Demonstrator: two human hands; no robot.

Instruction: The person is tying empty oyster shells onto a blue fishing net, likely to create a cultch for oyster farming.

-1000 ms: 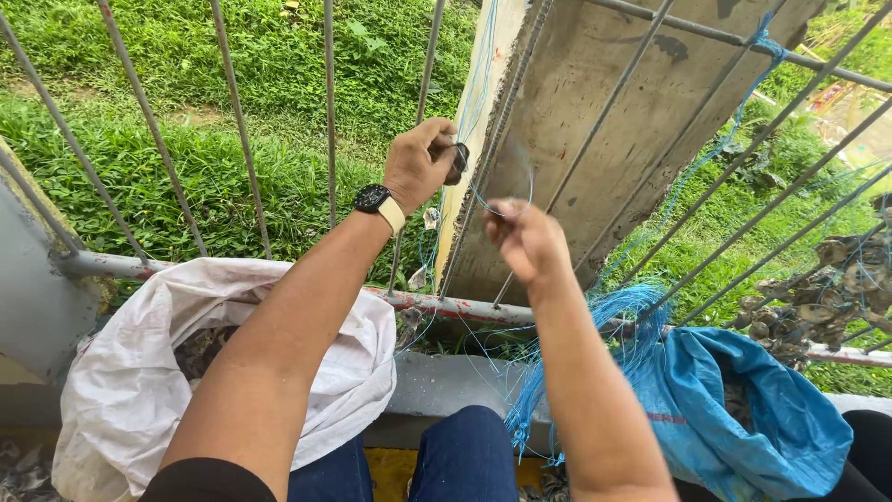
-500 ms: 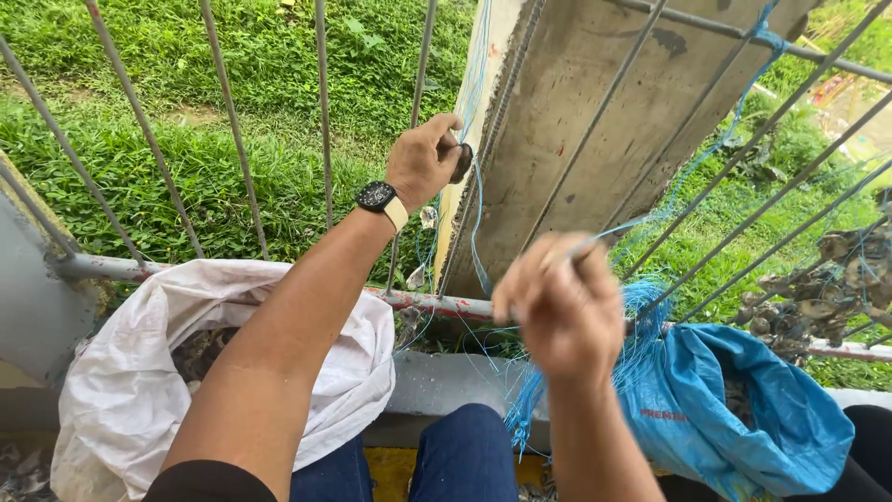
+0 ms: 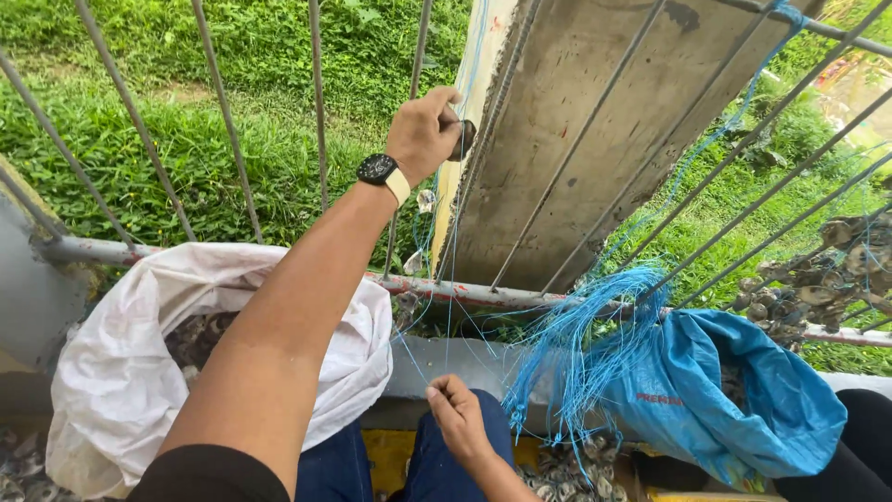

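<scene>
The left hand (image 3: 423, 135), a black watch (image 3: 379, 170) on its wrist, is raised and clenched around a small dark shell (image 3: 463, 139) held against the metal railing (image 3: 319, 112). The right hand (image 3: 457, 416) sits low above the knees, fingers pinched on a thin blue string (image 3: 446, 279) that runs up to the shell. A loose bundle of blue strings (image 3: 581, 344) hangs just right, between a white sack (image 3: 121, 372) and a blue sack (image 3: 743, 400); strung shells (image 3: 818, 274) hang far right
</scene>
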